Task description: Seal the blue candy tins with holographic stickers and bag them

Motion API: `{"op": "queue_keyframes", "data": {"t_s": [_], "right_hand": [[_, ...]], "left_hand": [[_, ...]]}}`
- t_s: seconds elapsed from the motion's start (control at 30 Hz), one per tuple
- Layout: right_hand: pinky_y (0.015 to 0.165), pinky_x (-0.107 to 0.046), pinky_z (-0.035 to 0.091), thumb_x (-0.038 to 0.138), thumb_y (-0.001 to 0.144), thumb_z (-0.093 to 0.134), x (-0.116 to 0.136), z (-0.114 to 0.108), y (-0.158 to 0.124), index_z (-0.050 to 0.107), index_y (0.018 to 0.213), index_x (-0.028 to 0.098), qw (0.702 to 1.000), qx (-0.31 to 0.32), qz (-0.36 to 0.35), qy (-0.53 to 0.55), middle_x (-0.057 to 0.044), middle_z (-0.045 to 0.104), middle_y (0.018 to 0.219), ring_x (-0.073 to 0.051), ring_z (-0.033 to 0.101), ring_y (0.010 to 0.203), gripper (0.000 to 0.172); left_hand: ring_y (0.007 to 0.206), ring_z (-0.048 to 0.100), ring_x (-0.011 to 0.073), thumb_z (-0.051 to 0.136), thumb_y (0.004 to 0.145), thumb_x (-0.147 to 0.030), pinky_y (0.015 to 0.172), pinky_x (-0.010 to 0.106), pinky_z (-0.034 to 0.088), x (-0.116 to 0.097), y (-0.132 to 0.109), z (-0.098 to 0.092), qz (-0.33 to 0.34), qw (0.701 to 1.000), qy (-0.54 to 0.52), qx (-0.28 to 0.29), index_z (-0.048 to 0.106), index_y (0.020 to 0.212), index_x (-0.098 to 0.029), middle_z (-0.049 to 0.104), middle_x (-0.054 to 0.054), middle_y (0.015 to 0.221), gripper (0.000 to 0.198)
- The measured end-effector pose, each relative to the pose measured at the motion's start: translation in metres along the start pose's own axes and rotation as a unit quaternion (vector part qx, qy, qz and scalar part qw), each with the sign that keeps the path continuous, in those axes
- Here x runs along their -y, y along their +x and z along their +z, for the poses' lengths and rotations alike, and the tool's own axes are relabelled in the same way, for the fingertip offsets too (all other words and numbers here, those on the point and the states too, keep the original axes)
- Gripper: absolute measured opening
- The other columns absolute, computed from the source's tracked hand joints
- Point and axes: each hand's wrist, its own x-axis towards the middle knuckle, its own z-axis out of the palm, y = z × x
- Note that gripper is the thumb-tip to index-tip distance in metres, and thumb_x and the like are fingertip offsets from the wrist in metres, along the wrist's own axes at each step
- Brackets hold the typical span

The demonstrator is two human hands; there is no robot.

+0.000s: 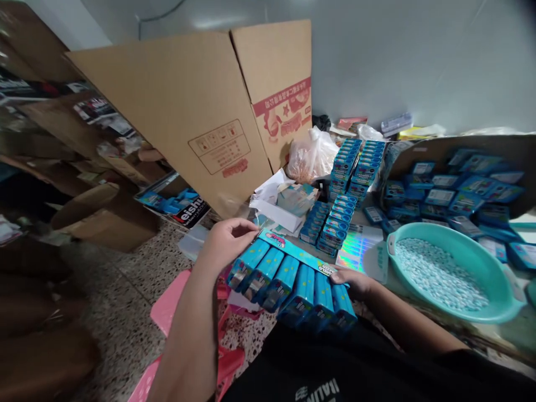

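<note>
A blue display box point(297, 254) packed with a row of several small blue boxes point(301, 290) is held up in front of my body, tilted. My left hand point(228, 240) pinches the left end of its printed front strip between thumb and fingers. At the opposite end my right hand point(352, 280) grips the strip, thumb on top and the other fingers mostly hidden behind. Just beyond it on the table stand stacks of the same blue boxes point(337, 223). A shiny holographic sheet point(360, 254) lies to the right of those stacks.
To the right sits a turquoise basin point(456, 315) of small pale blue-white pieces. Behind it, a cardboard carton point(393, 151) holds loose blue boxes. A tall open carton point(176, 100) stands at the back left, near a white plastic bag point(314, 153). Pink plastic stools point(171, 301) are below left.
</note>
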Motion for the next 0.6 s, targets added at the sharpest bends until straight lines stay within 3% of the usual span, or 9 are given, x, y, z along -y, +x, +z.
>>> {"op": "queue_keyframes", "data": {"t_s": [0.23, 0.37, 0.47, 0.6], "right_hand": [[0.093, -0.044, 0.055, 0.042, 0.058, 0.076, -0.001, 0.012, 0.004, 0.068, 0.108, 0.010, 0.999, 0.008, 0.007, 0.046, -0.017, 0.075, 0.106, -0.032, 0.071, 0.101, 0.060], [0.098, -0.045, 0.052, 0.046, 0.063, 0.074, -0.007, 0.017, -0.004, 0.069, 0.107, 0.011, 0.997, -0.019, 0.012, 0.080, -0.016, 0.075, 0.104, -0.032, 0.071, 0.103, 0.057], [0.102, -0.046, 0.050, 0.047, 0.065, 0.073, -0.010, 0.020, -0.008, 0.069, 0.109, 0.011, 0.995, -0.027, -0.001, 0.095, -0.017, 0.075, 0.103, -0.032, 0.071, 0.103, 0.057], [0.104, -0.047, 0.048, 0.051, 0.064, 0.073, -0.014, 0.020, -0.010, 0.070, 0.103, 0.010, 0.993, -0.047, -0.007, 0.104, -0.018, 0.076, 0.100, -0.033, 0.070, 0.105, 0.056]], "left_hand": [[0.082, 0.071, 0.0222, 0.071, 0.077, -0.039, 0.074, 0.032, 0.056, -0.011, -0.013, -0.007, 0.018, 0.998, 0.057, -0.024, 0.075, 0.086, -0.021, 0.076, 0.005, 0.090, 0.021], [0.079, 0.072, 0.0213, 0.073, 0.078, -0.036, 0.070, 0.030, 0.058, -0.011, -0.031, -0.007, 0.064, 0.993, 0.056, -0.083, 0.076, 0.084, -0.023, 0.077, 0.004, 0.087, 0.014], [0.082, 0.073, 0.0199, 0.068, 0.083, -0.026, 0.076, 0.030, 0.059, -0.010, -0.046, 0.002, 0.159, 0.966, 0.126, -0.161, 0.076, 0.088, -0.026, 0.077, 0.001, 0.088, 0.010], [0.094, 0.072, 0.0182, 0.062, 0.083, -0.007, 0.090, 0.031, 0.057, -0.006, -0.059, 0.019, 0.364, 0.877, 0.219, -0.226, 0.073, 0.098, -0.022, 0.077, 0.003, 0.099, 0.024]]}}
